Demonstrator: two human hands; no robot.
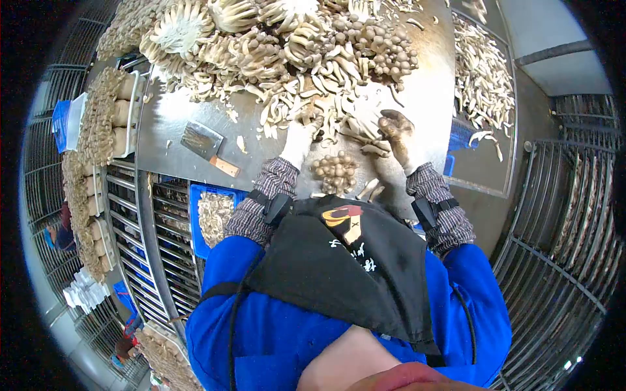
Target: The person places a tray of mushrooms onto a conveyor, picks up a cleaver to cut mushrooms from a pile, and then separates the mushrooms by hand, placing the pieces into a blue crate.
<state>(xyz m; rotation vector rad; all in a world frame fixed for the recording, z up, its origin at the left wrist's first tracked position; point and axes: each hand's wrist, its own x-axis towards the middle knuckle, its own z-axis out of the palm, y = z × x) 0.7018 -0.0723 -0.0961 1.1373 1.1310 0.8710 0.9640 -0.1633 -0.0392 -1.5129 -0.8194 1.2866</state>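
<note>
My left hand, in a soiled white glove, has its fingers curled at the near edge of a heap of loose mushrooms. What lies inside those fingers is hidden. In a stained glove, my right hand closes at the side of a few long-stemmed mushrooms that lie across toward the left hand. Between my wrists, close to my apron, sits a clump of small round-capped mushrooms. A cleaver with a wooden handle rests on the metal table, left of my left hand.
Large mushroom clusters are piled at the table's far side. On the right, a mesh-bottomed tray holds many loose mushrooms. A blue crate of mushrooms stands below the table's left edge. Metal racks flank the workplace.
</note>
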